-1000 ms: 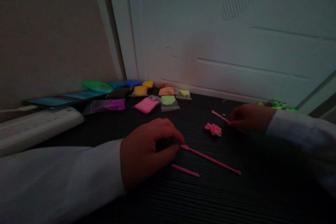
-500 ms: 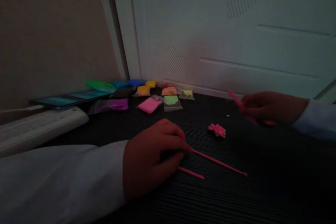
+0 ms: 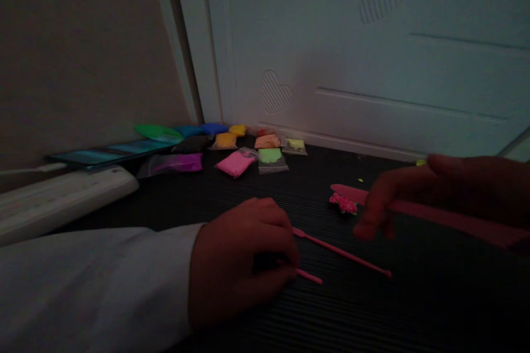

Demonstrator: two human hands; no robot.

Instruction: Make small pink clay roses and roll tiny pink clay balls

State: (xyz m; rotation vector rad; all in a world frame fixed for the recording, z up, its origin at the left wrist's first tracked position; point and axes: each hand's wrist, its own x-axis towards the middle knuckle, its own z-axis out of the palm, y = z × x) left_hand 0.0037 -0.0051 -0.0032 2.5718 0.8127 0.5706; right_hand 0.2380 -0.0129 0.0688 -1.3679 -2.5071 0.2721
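The scene is dim. My left hand [image 3: 240, 265] rests curled on a dark ribbed mat [image 3: 372, 309], its fingertips closed on the end of a short pink stick [image 3: 308, 276]. A longer thin pink tool [image 3: 342, 251] lies just beyond it on the mat. My right hand [image 3: 447, 190] hovers close to the camera at the right, fingers closed round a flat pink modelling tool [image 3: 414, 210] that points left. A small pink clay flower with green bits [image 3: 343, 203] sits on the mat under that tool's tip.
Several small bags of coloured clay [image 3: 236, 162] lie at the back of the mat by a white door [image 3: 351, 55]. A long white object [image 3: 58, 198] and a dark flat device [image 3: 107, 150] lie at the left by the wall.
My right hand has come toward the camera and down with the flat pink tool, its tip now over the clay flower. My left hand shifted from the long tool to the short stick.
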